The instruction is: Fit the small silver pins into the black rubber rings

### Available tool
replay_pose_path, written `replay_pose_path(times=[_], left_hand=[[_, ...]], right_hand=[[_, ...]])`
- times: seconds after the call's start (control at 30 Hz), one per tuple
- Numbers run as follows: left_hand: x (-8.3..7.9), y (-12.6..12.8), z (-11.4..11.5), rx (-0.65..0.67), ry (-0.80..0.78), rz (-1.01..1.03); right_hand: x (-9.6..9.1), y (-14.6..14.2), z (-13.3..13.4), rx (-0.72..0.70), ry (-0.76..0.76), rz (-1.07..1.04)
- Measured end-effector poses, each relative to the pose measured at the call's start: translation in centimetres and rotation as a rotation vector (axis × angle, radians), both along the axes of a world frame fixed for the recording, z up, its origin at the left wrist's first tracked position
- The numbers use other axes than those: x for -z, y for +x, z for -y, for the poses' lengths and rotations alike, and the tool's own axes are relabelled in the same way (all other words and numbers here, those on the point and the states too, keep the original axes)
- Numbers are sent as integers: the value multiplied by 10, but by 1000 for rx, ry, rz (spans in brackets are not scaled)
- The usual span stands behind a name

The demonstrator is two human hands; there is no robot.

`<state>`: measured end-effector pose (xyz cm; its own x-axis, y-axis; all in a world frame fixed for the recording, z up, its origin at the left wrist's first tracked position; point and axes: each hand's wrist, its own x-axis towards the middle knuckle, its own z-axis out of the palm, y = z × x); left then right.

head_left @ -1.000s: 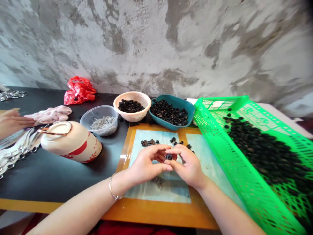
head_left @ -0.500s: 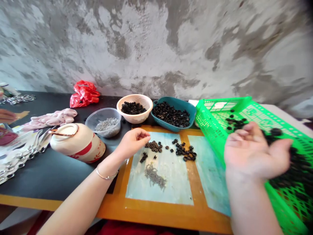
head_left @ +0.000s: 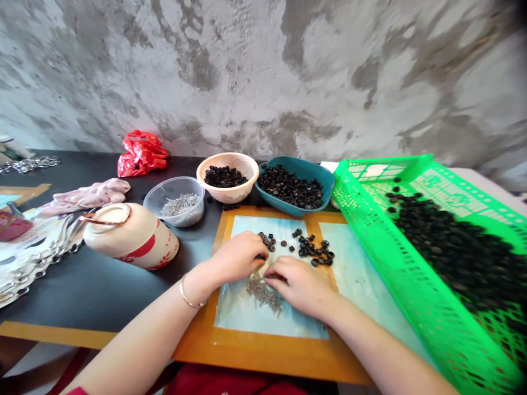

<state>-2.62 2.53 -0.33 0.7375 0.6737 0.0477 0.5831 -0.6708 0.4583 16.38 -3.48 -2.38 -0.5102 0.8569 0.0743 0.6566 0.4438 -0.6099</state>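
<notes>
R hand [head_left: 298, 282] now back on orange-framed mat [head_left: 247, 350], no longer out over green plastic basket [head_left: 403, 307]; L hand [head_left: 234, 257] has come forward too. Pile of grey slivers [head_left: 261, 293], prob. metal, lies on mat just below both hands, long axis diag., upper L to lower R. R hand is nearer: fingers [head_left: 284, 274] half-extended, tips at pile's upper edge. L hand curled, partly closed, fingertips just above pile, beside small black rings [head_left: 267, 240]. Cannot tell if either hand has hold of anything. Pale bit under L fingers unidentified. Pile's upper end hidden by fingers; slivers too small to count.
</notes>
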Motion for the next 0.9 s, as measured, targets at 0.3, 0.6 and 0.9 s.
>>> replay_pose_path(times=[0.3, 0.6, 0.9], left_hand=[[-2, 1, -1, -163, -159, 190], [-4, 6, 4, -361, -830, 668], [-6, 13, 10, -392, -769, 661]], right_hand=[[-5, -5, 1, -58, 57, 85], [-10, 12, -12, 390, -221, -538], [-10, 8, -9, 430, -117, -566]])
